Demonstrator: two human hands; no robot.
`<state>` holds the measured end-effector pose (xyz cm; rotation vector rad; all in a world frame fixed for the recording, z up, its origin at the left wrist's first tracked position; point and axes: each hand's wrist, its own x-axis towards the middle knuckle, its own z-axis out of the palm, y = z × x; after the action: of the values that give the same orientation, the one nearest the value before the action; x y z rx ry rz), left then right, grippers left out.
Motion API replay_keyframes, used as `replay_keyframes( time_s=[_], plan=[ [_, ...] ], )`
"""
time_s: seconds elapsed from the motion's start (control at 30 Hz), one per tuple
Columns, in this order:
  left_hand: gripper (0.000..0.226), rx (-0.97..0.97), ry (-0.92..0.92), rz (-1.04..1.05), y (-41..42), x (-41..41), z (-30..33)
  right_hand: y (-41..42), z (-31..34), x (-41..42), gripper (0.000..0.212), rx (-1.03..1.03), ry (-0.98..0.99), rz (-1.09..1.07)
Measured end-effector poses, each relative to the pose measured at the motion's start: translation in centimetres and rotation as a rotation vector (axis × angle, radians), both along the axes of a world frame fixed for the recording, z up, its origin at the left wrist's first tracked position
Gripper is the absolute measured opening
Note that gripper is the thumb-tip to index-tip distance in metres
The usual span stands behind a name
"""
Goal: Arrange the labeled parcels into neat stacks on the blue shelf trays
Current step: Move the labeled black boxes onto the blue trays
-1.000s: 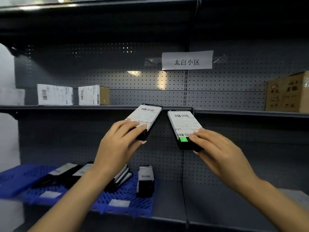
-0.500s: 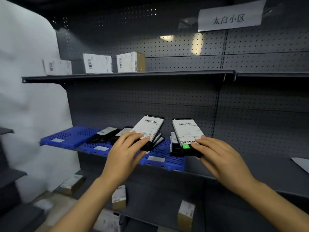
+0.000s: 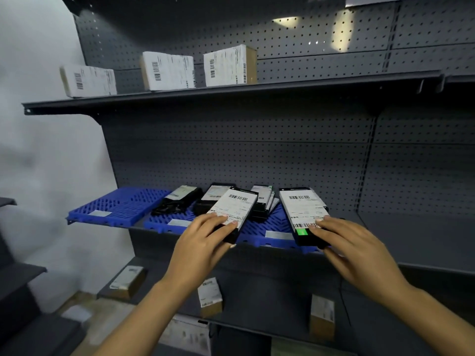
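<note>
The person holds two flat black parcels, one in each hand, just above the front of the blue shelf trays (image 3: 120, 209) on the middle shelf. The left hand (image 3: 203, 242) pinches the near end of the left parcel (image 3: 235, 210), fingers (image 3: 218, 218) on its white label and the thumb underneath. The right hand (image 3: 352, 242) grips the near end of the right parcel (image 3: 303, 214) the same way, beside a green sticker (image 3: 302, 232). Both parcels tilt upward, away from the person, and sit apart from each other. Behind them, on the trays, a short stack of similar parcels (image 3: 262, 204) leans unevenly, with a black bagged parcel (image 3: 177, 201) and another flat one (image 3: 214, 197) to its left. The held parcels look thin, stiff and light, with smooth faces that could slide off an uneven pile. Gripping each by its long edges would likely steady it better than the end pinch. The leaning stack probably needs squaring before anything is laid flat on top.
</note>
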<state>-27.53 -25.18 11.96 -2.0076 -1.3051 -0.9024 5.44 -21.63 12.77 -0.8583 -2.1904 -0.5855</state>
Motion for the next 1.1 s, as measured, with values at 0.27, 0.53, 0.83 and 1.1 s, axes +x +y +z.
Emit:
replay_keyframes(
  time_s=[0.27, 0.53, 0.83, 1.1],
  plan=[
    [0.04, -0.057, -0.012, -0.096, 4.2, -3.8, -2.8, 1.2, -2.9, -2.3, 0.04, -0.066, 0.035, -0.092],
    [0.041, -0.085, -0.061, -0.151, 9.3, -3.6, -4.6, 4.6, -4.1, -1.2, 0.052, -0.131, 0.024, -0.176],
    [0.039, -0.087, -0.07, -0.131, 18.4, -1.4, -4.8, 13.7, -4.8, 1.1, 0.038, -0.111, 0.061, -0.162],
    [0.045, -0.137, -0.083, -0.079, 26.8, 1.6, -4.6, 22.2, -4.9, 2.5, 0.046, -0.154, 0.037, -0.152]
  ],
)
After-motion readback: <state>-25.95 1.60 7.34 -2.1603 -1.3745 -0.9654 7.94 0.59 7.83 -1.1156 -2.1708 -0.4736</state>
